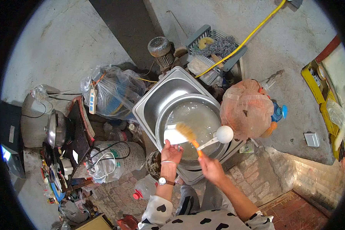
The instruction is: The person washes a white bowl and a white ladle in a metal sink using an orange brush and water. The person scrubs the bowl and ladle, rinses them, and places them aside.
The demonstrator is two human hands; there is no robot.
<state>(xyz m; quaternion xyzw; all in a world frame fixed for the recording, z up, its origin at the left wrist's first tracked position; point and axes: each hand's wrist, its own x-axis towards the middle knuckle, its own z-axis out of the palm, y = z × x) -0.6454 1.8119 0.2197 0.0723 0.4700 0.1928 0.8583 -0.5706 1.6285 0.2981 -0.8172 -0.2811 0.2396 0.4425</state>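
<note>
A stainless steel sink [149, 106] lies before me, with a round metal basin [160, 126] of cloudy water set in it. My left hand [172, 152] grips the lower edge of a white dish [174, 136], tilted over the basin; whether it is a bowl or a plate is unclear. In my right hand [212, 169] is the orange handle of a scrubbing brush [186, 131]. Its tan bristles touch the dish's right side. Beside the brush handle, a white fitting with a round head [224, 134] and a long arm reaches over the basin.
A motor [162, 51] and a grey dish rack [202, 31] stand behind the sink, crossed by a yellow hose [247, 40]. A pinkish plastic bag [245, 112] hangs at the right. Left are a bulging sack [132, 156], a plastic jug [146, 187] and a lidded pan [56, 129].
</note>
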